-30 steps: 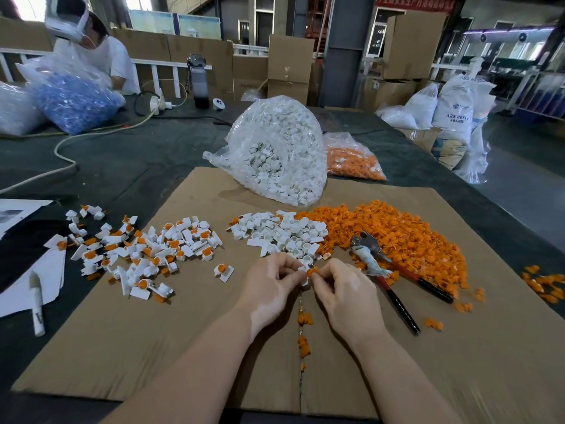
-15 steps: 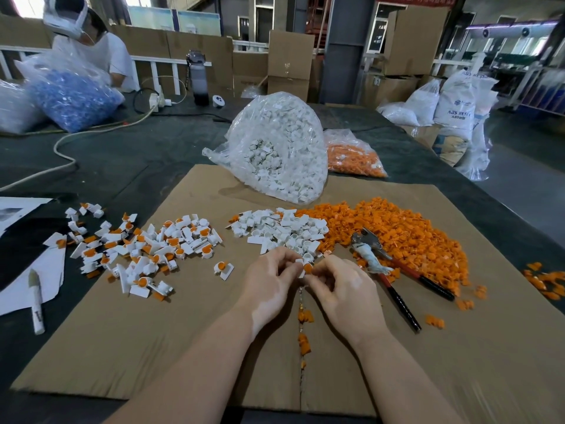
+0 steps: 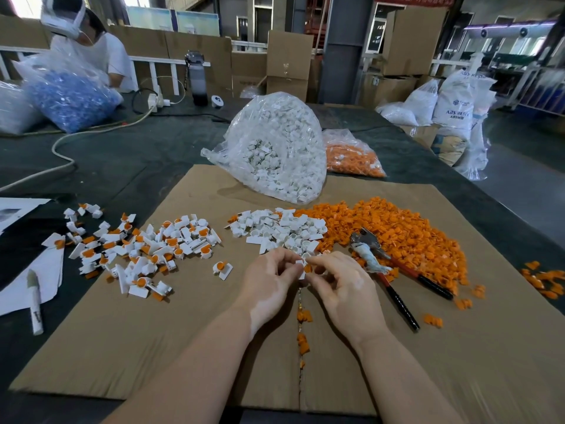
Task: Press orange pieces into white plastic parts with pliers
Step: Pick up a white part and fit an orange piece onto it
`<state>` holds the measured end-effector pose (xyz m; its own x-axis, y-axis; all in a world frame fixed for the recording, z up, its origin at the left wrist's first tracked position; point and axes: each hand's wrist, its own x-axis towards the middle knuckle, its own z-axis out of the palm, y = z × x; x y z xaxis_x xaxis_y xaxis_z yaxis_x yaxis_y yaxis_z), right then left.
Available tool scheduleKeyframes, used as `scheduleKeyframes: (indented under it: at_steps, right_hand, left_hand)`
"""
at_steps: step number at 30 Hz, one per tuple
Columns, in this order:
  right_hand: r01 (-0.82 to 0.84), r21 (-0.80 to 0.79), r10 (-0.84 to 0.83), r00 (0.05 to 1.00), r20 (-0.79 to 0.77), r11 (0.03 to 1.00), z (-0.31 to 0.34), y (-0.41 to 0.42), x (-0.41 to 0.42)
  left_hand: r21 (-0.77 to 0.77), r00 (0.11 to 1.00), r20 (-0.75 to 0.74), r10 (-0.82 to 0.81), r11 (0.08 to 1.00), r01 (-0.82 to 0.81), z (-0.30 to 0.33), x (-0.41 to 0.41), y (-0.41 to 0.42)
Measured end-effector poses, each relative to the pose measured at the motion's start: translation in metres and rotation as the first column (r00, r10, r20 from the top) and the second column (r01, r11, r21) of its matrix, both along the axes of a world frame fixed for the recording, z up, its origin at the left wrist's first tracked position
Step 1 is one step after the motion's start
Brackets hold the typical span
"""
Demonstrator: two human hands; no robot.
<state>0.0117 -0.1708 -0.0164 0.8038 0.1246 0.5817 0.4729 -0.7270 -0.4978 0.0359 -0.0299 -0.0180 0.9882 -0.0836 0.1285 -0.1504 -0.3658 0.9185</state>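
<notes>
My left hand (image 3: 272, 283) and my right hand (image 3: 342, 286) meet over the middle of the cardboard sheet (image 3: 153, 347). Together they pinch a small white plastic part (image 3: 301, 266) with an orange piece (image 3: 308, 268) at it. Just behind my fingers lies a heap of loose white parts (image 3: 281, 231), and a large pile of orange pieces (image 3: 397, 234) spreads to its right. The pliers (image 3: 382, 264), with red and black handles, lie untouched at the edge of the orange pile, right of my right hand. White parts with orange pieces in them (image 3: 146, 249) are scattered at left.
A clear bag of white parts (image 3: 275, 148) and a bag of orange pieces (image 3: 351, 157) stand behind the cardboard. A marker (image 3: 35, 304) and papers lie at far left. Another person with a bag of blue parts (image 3: 67, 96) sits at the back left. A few orange pieces (image 3: 302, 316) lie near my wrists.
My hands stay together at the same spot; the fingers have shifted slightly around the white part and orange piece. The pliers have not moved.
</notes>
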Motion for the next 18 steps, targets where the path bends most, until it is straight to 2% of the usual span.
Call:
scheduleKeyframes:
  at_steps: [3,8,10,14,18]
  right_hand:
    - [0.051,-0.032,-0.051,0.999,0.007,0.998,-0.0023,0.0006,0.0007]
    - [0.125,-0.049,-0.123,0.992,0.033,0.991,-0.0046,-0.0002,0.0026]
    - [0.117,0.033,-0.117,0.993,0.01,0.993,-0.0045,-0.0017,0.0031]
    - [0.112,0.31,-0.048,0.977,-0.206,0.944,-0.0026,-0.0038,0.006]
    - [0.099,0.374,0.01,0.96,-0.278,0.922,0.0011,-0.0056,0.0094]
  left_hand:
    - [0.055,1.0,0.013,0.009,0.998,-0.01,-0.0016,0.0007,-0.0004]
    - [0.056,0.993,0.041,0.11,0.992,-0.113,-0.0032,0.0014,-0.0014]
    - [0.076,0.993,0.046,0.109,0.991,-0.112,-0.0035,0.0012,-0.0006]
    - [0.135,0.997,0.066,-0.027,0.991,0.018,-0.0022,-0.0024,-0.0012]
    - [0.153,0.991,0.097,-0.089,0.985,0.073,-0.0016,-0.0031,-0.0013]
